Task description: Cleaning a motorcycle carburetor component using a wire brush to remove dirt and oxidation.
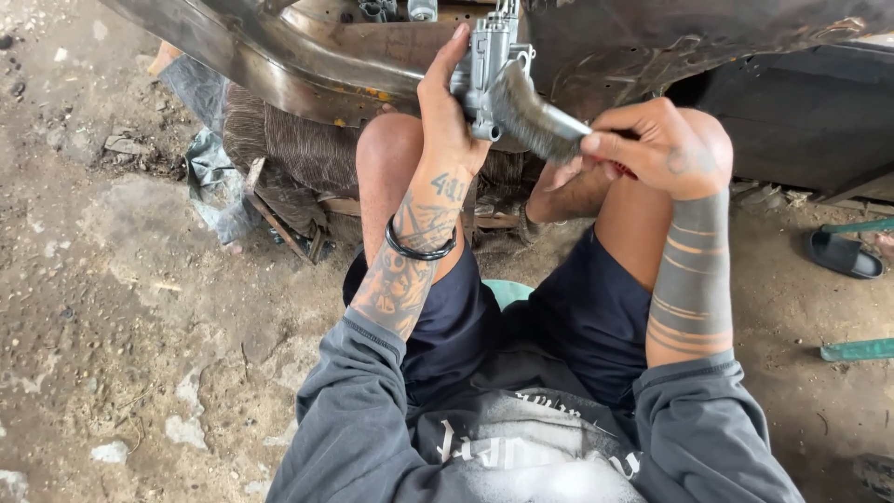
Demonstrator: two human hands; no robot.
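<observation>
My left hand grips a grey cast-metal machine part and holds it upright above my knees. My right hand is closed around the handle of a wire brush, whose grey bristles press against the lower right side of the part. A black band circles my left wrist. Both forearms are bare, with grey sleeves pushed up. The brush handle is mostly hidden inside my fist.
A large rusty curved metal body spans the top of the view just beyond my knees. Crumpled cloth and scrap lie at the left on the dirt floor. A black sandal and green bars lie at the right.
</observation>
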